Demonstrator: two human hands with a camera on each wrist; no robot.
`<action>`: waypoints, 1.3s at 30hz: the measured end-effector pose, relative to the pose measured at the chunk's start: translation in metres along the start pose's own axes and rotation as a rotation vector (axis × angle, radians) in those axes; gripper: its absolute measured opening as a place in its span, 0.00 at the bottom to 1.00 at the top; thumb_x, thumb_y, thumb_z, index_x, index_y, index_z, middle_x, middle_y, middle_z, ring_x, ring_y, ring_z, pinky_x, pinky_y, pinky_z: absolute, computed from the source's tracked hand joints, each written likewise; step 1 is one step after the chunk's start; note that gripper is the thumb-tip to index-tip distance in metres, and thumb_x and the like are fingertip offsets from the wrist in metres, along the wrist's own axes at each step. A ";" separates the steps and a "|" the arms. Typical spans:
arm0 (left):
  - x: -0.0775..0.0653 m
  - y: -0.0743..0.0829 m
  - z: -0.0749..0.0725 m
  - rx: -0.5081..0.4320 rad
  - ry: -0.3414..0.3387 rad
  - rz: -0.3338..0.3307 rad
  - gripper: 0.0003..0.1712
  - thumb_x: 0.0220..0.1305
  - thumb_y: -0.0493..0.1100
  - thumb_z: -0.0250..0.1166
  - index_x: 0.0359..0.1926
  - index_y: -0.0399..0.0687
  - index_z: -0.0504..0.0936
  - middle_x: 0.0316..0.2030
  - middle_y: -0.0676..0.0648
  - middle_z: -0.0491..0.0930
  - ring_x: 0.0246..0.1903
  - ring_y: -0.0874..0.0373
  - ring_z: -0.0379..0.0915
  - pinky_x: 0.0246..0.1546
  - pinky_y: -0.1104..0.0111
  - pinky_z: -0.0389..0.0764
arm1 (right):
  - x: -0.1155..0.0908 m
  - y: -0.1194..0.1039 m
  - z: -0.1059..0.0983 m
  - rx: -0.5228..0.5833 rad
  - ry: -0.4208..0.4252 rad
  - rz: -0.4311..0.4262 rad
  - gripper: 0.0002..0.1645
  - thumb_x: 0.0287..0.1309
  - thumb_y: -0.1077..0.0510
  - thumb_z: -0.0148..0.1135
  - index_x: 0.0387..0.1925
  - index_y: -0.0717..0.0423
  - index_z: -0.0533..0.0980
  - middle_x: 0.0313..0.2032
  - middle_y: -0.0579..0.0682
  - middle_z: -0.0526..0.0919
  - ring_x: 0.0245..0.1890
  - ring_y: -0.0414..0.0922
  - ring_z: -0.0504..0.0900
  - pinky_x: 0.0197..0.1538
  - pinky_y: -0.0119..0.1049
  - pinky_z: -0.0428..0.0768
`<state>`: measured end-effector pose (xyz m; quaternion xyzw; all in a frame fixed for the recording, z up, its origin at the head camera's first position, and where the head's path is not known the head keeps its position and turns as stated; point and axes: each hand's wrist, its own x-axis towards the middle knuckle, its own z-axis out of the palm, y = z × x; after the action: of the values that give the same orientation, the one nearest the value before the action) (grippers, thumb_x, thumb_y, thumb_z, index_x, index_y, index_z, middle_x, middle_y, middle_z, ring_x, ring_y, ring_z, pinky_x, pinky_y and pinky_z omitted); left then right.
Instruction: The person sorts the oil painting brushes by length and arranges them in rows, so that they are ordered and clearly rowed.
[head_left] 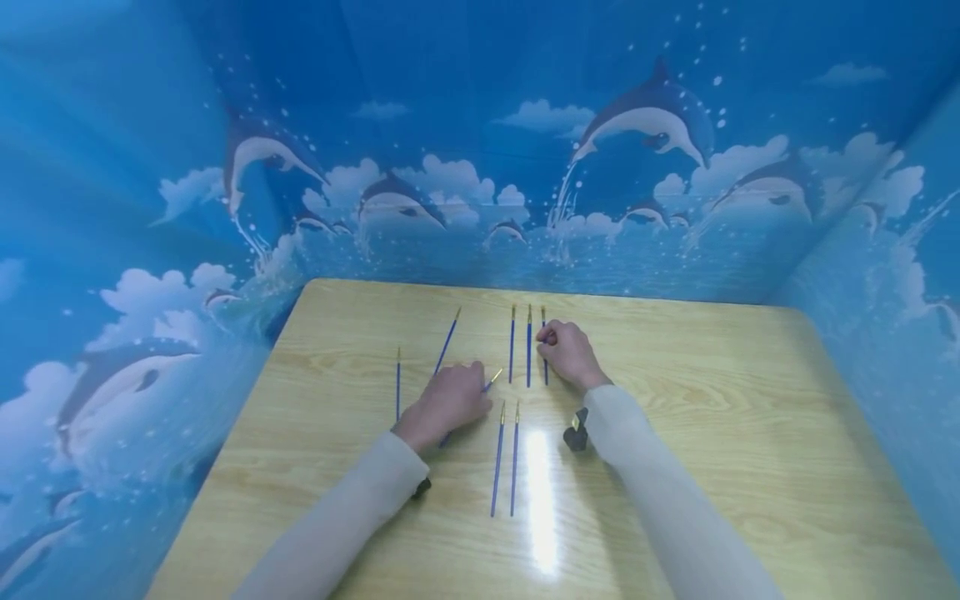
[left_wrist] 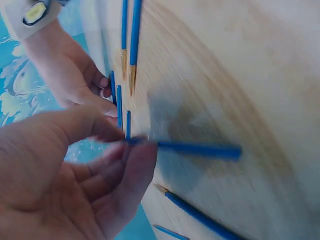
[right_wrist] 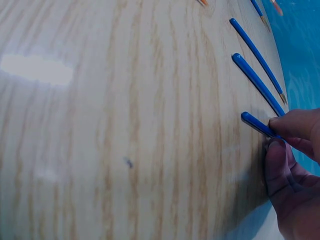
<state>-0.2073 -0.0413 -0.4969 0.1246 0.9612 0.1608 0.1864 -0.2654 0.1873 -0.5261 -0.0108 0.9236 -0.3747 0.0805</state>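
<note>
My left hand [head_left: 448, 402] pinches a blue-handled paintbrush [left_wrist: 200, 149] between thumb and fingers, its brass-coloured ferrule end [head_left: 492, 380] pointing up and right. The handle is tilted and looks raised off the table. At the far side my right hand [head_left: 572, 353] pinches another blue paintbrush [right_wrist: 255, 122], the rightmost of a row of three. Beside it in that row lie a middle paintbrush [head_left: 528, 350] and a left paintbrush [head_left: 512, 346], roughly parallel with bristles away from me.
Two paintbrushes lie side by side nearer me, a left one [head_left: 497, 467] and a right one [head_left: 515, 467]. Left of my left hand are an upright-lying paintbrush [head_left: 398, 383] and a slanted one [head_left: 447, 340]. The wooden table [head_left: 720, 417] meets a dolphin-print curtain [head_left: 465, 125].
</note>
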 end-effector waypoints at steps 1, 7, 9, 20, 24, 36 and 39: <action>-0.003 -0.002 0.000 -0.028 -0.020 0.014 0.07 0.71 0.40 0.67 0.45 0.44 0.78 0.30 0.48 0.79 0.25 0.55 0.73 0.26 0.66 0.76 | 0.000 0.000 0.000 0.001 0.001 0.000 0.13 0.75 0.63 0.62 0.57 0.63 0.81 0.57 0.63 0.81 0.58 0.59 0.81 0.66 0.56 0.81; -0.024 -0.012 0.001 -0.169 -0.085 0.075 0.08 0.74 0.36 0.63 0.50 0.50 0.77 0.34 0.50 0.81 0.29 0.57 0.76 0.34 0.66 0.81 | 0.001 0.001 0.000 0.001 0.002 -0.008 0.13 0.75 0.64 0.62 0.57 0.63 0.81 0.57 0.64 0.81 0.59 0.60 0.81 0.67 0.56 0.80; -0.030 -0.015 0.002 -0.192 -0.084 0.093 0.08 0.76 0.37 0.62 0.51 0.51 0.78 0.32 0.50 0.80 0.29 0.57 0.75 0.32 0.65 0.80 | 0.001 0.001 0.000 0.001 0.002 -0.013 0.13 0.75 0.64 0.62 0.57 0.63 0.81 0.57 0.64 0.81 0.59 0.60 0.81 0.66 0.56 0.81; -0.047 -0.023 0.023 -0.140 -0.070 0.189 0.07 0.78 0.44 0.64 0.52 0.54 0.82 0.31 0.56 0.78 0.28 0.62 0.74 0.33 0.68 0.78 | 0.001 0.001 0.001 0.006 -0.001 0.001 0.12 0.76 0.63 0.61 0.57 0.63 0.80 0.56 0.62 0.79 0.56 0.58 0.79 0.64 0.55 0.80; -0.051 -0.020 0.030 -0.056 -0.026 0.228 0.08 0.77 0.47 0.65 0.54 0.56 0.83 0.32 0.59 0.78 0.30 0.65 0.72 0.35 0.69 0.77 | 0.002 0.001 0.001 0.008 -0.002 0.003 0.13 0.76 0.63 0.61 0.57 0.63 0.80 0.56 0.62 0.79 0.56 0.57 0.79 0.64 0.55 0.80; -0.053 -0.011 0.038 0.037 0.051 0.196 0.09 0.77 0.47 0.65 0.54 0.58 0.83 0.34 0.59 0.78 0.29 0.65 0.71 0.34 0.70 0.75 | 0.003 0.002 0.002 0.009 -0.002 0.001 0.13 0.76 0.63 0.61 0.57 0.63 0.80 0.56 0.62 0.81 0.56 0.58 0.80 0.64 0.55 0.81; -0.052 -0.011 0.039 0.057 0.063 0.200 0.09 0.76 0.47 0.66 0.54 0.59 0.83 0.35 0.58 0.79 0.29 0.65 0.71 0.34 0.70 0.75 | 0.002 0.003 0.002 0.005 -0.003 0.000 0.13 0.77 0.63 0.61 0.57 0.63 0.80 0.56 0.62 0.80 0.56 0.58 0.80 0.63 0.55 0.81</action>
<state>-0.1468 -0.0568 -0.5189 0.2200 0.9535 0.1550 0.1357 -0.2674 0.1874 -0.5299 -0.0112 0.9226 -0.3769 0.0820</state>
